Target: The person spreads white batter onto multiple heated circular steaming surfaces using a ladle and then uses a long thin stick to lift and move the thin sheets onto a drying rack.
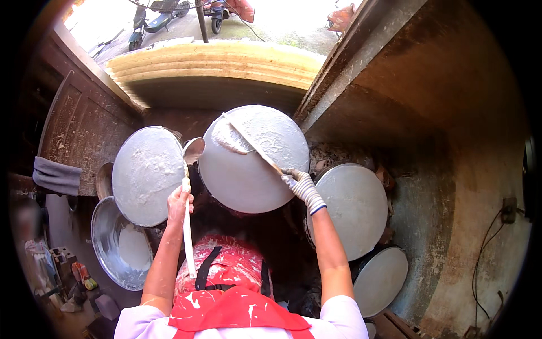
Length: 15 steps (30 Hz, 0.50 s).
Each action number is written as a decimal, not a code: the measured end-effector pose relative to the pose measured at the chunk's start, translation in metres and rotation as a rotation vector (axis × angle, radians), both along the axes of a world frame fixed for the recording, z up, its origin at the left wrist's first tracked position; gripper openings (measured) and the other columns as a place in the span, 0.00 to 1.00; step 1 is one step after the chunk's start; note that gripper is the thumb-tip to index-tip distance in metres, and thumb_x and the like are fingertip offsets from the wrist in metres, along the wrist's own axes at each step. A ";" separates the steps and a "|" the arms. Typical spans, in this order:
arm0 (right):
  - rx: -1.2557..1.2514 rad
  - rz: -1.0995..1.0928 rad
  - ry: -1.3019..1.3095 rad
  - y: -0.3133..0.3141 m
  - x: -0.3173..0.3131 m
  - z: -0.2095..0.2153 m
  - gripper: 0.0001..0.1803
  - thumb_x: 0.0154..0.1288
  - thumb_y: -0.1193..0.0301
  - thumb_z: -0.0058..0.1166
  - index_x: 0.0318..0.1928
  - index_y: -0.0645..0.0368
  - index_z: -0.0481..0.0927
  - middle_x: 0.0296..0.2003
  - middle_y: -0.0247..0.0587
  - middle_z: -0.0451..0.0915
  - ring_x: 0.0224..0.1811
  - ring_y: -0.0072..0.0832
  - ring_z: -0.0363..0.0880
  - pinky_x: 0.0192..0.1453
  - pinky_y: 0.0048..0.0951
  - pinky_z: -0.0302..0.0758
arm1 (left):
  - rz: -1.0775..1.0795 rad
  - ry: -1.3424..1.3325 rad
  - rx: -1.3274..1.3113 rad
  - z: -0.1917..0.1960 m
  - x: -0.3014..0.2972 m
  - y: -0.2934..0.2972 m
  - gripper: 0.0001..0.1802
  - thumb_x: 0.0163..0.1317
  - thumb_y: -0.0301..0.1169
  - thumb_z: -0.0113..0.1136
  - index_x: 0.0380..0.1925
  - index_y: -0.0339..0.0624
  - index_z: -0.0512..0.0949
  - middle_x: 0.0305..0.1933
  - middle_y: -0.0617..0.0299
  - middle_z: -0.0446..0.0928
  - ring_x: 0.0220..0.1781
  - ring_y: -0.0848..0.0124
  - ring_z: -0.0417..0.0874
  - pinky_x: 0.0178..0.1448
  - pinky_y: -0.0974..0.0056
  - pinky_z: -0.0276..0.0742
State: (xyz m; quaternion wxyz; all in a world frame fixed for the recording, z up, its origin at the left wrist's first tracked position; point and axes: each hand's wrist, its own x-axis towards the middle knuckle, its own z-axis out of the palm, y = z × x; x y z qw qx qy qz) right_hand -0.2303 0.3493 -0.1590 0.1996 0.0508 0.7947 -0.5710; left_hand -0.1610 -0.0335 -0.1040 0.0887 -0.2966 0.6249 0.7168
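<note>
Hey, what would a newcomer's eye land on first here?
Probably the big round white disc at upper centre, with a long thin stick slanting across it from the striped-gloved right hand. Next, the long-handled ladle in the bare left hand, its bowl showing between that disc and the left-hand disc. Then the red apron, splashed with white, at the bottom.

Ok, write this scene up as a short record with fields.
Left hand: bare, gripping the long pale handle of a ladle
Right hand: striped glove, holding a thin stick across the central disc
Left disc: white, lumpy surface
Right side: upper disc, lower disc
Lower left: metal basin, whitish contents
Clothing: red apron, white smears
</note>
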 end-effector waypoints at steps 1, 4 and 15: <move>-0.028 0.071 -0.012 -0.006 0.002 0.008 0.17 0.60 0.71 0.56 0.49 0.63 0.77 0.38 0.36 0.81 0.39 0.20 0.74 0.47 0.24 0.71 | 0.006 -0.002 -0.004 0.003 0.002 0.000 0.14 0.62 0.37 0.55 0.42 0.39 0.73 0.18 0.67 0.68 0.10 0.80 0.64 0.13 0.76 0.62; -0.101 0.165 -0.157 0.000 0.025 0.015 0.17 0.58 0.72 0.57 0.49 0.62 0.77 0.41 0.36 0.81 0.41 0.20 0.75 0.50 0.24 0.71 | 0.007 -0.009 -0.027 0.005 0.009 -0.009 0.14 0.63 0.37 0.53 0.43 0.39 0.73 0.18 0.68 0.68 0.10 0.81 0.64 0.13 0.76 0.62; -0.003 0.245 -0.051 -0.006 -0.018 0.013 0.16 0.58 0.71 0.58 0.47 0.63 0.78 0.37 0.36 0.81 0.38 0.19 0.74 0.47 0.23 0.70 | 0.026 0.010 -0.048 0.015 0.005 -0.010 0.14 0.63 0.36 0.52 0.44 0.39 0.73 0.18 0.68 0.68 0.10 0.81 0.64 0.13 0.76 0.61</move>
